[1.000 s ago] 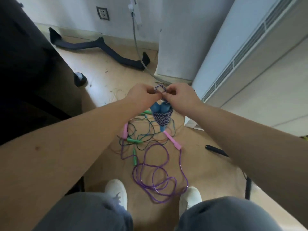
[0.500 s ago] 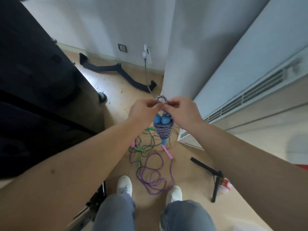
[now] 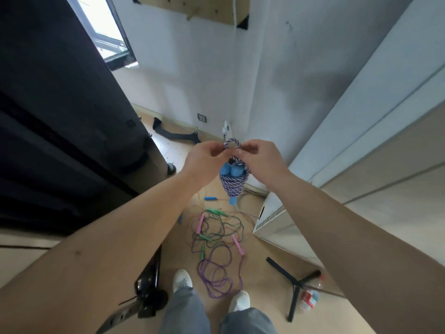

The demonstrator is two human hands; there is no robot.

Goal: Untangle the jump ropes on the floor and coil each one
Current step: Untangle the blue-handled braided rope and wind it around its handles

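A braided purple-and-white jump rope [image 3: 234, 184] with blue handles hangs coiled in the air in front of me. My left hand [image 3: 204, 160] and my right hand [image 3: 258, 157] each pinch a side of the small loop at its top. Far below on the floor lies a tangle: a purple rope [image 3: 218, 273] with pink handles [image 3: 238, 244], a dark green rope [image 3: 226, 225] with green handles, and a thin pale rope with a blue handle [image 3: 210, 198].
My white shoes [image 3: 183, 279] stand at the near edge of the tangle. A black stand [image 3: 292, 285] and a plastic bottle [image 3: 310, 297] lie at the right. A white unit [image 3: 269, 214] borders the ropes on the right, dark furniture [image 3: 60, 116] on the left.
I have risen, so the floor and the tangle look much farther away. Both hands still pinch the loop of the coiled braided rope, now higher above the floor.
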